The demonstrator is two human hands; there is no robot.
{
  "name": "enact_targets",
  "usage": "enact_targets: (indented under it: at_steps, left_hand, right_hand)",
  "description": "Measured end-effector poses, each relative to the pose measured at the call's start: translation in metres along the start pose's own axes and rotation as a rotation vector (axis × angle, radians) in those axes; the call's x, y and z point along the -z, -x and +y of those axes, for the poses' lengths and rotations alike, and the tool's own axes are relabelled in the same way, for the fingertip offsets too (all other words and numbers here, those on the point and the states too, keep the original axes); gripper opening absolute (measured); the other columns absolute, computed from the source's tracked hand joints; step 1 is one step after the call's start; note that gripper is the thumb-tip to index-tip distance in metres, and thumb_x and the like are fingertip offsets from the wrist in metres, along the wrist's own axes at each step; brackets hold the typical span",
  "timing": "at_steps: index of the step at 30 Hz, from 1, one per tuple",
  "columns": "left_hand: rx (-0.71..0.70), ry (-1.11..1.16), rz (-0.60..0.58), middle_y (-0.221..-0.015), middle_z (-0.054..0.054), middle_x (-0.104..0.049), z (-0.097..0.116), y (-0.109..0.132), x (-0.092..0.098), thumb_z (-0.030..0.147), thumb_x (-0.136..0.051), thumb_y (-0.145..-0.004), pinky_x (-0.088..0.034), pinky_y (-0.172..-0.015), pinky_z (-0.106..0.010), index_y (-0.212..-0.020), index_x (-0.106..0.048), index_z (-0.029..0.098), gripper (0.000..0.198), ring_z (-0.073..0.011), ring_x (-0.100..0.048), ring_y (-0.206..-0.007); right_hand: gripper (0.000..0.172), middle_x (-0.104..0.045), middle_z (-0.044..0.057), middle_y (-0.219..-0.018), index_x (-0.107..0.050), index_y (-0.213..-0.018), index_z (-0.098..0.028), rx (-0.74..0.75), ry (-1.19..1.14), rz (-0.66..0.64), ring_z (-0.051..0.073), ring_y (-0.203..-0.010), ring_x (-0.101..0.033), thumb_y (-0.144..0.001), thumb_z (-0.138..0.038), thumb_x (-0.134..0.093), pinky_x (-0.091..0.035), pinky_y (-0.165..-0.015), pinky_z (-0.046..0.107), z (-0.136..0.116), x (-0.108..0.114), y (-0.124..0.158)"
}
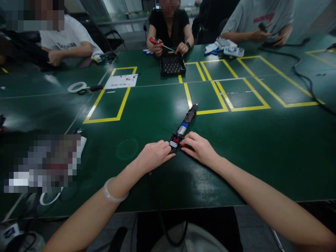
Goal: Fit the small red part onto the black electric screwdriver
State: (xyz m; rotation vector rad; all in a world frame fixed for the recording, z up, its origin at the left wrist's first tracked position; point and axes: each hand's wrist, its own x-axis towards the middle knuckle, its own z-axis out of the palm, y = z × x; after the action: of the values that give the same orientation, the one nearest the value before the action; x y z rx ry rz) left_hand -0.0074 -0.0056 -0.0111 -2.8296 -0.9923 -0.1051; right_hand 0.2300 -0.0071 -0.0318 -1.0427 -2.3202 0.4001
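An electric screwdriver [182, 129] with its inner parts exposed lies slantwise on the green table, its thin bit pointing away to the right. A silver motor section, a blue band and small red and grey parts show along its body. My left hand [156, 153] has its fingers closed on the rear end, beside the grey part. On the other side my right hand [198, 146] pinches the rear end near a small red piece; the fingertips partly hide what they hold. A black cable [151, 189] runs from beneath my left hand over the table's front edge.
Across the table a person holds a red-handled screwdriver [155, 41] over a black tray [172, 66] of small parts. Yellow tape [212, 112] marks the tabletop. A paper sheet [121, 81] and a white tape roll [77, 87] lie left. Two other people sit opposite.
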Motion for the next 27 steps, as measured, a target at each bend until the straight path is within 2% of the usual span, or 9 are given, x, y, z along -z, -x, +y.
enact_targets:
  at_steps: [7,11,15,19,23,27]
  left_hand:
    - [0.004,0.011,-0.014,-0.085,-0.005,-0.063,-0.001,0.0,0.0,0.043,-0.042,-0.102,-0.039,-0.061,-0.029,-0.086,-0.062,0.015,0.037,-0.0173,-0.058,-0.08]
    - [0.064,0.018,-0.06,-0.089,-0.006,-0.065,0.004,0.0,0.005,0.043,-0.04,-0.102,-0.04,-0.063,-0.028,-0.088,-0.063,0.016,0.038,-0.0177,-0.059,-0.083]
    - [0.238,0.011,-0.106,-0.091,-0.007,-0.065,0.016,-0.001,0.012,0.05,-0.036,-0.102,-0.04,-0.06,-0.029,-0.091,-0.064,0.017,0.045,-0.0204,-0.062,-0.085]
    - [0.48,-0.027,-0.174,-0.09,-0.011,-0.067,0.024,-0.005,0.016,0.068,-0.03,-0.096,-0.038,-0.054,-0.029,-0.094,-0.067,0.014,0.065,-0.0246,-0.066,-0.079]
    - [0.63,-0.027,-0.287,-0.083,-0.017,-0.069,0.021,-0.013,0.019,0.08,-0.024,-0.088,-0.041,-0.056,-0.033,-0.088,-0.071,0.012,0.083,-0.0321,-0.068,-0.075]
    - [0.73,-0.016,-0.369,-0.077,-0.021,-0.07,0.016,-0.019,0.022,0.083,-0.021,-0.086,-0.044,-0.061,-0.036,-0.082,-0.075,0.011,0.09,-0.0364,-0.069,-0.077]
  right_hand:
    - [0.008,-0.065,0.007,-0.1,-0.065,-0.099,-0.02,0.015,-0.124,0.037,0.022,-0.096,-0.061,-0.095,-0.02,-0.058,-0.053,-0.084,0.035,0.005,0.0,0.002]
    - [0.011,-0.066,0.008,-0.098,-0.067,-0.098,-0.019,-0.003,-0.125,0.058,0.022,-0.095,-0.062,-0.096,-0.02,-0.057,-0.054,-0.085,0.035,0.005,-0.001,0.001]
    - [0.016,-0.066,0.009,-0.1,-0.069,-0.104,-0.018,-0.03,-0.116,0.057,0.022,-0.098,-0.063,-0.096,-0.019,-0.056,-0.054,-0.086,0.036,0.001,-0.003,-0.001]
    - [0.025,-0.065,0.01,-0.106,-0.067,-0.117,-0.018,-0.042,-0.094,0.015,0.023,-0.103,-0.062,-0.095,-0.02,-0.057,-0.055,-0.09,0.038,-0.003,-0.007,0.0]
    - [0.038,-0.063,0.012,-0.115,-0.06,-0.13,-0.018,-0.029,-0.066,-0.02,0.025,-0.108,-0.06,-0.092,-0.019,-0.058,-0.055,-0.092,0.041,-0.007,-0.011,0.0]
    - [0.046,-0.061,0.011,-0.119,-0.056,-0.135,-0.021,-0.029,-0.069,-0.075,0.026,-0.111,-0.059,-0.09,-0.018,-0.06,-0.055,-0.093,0.042,-0.012,-0.01,-0.003]
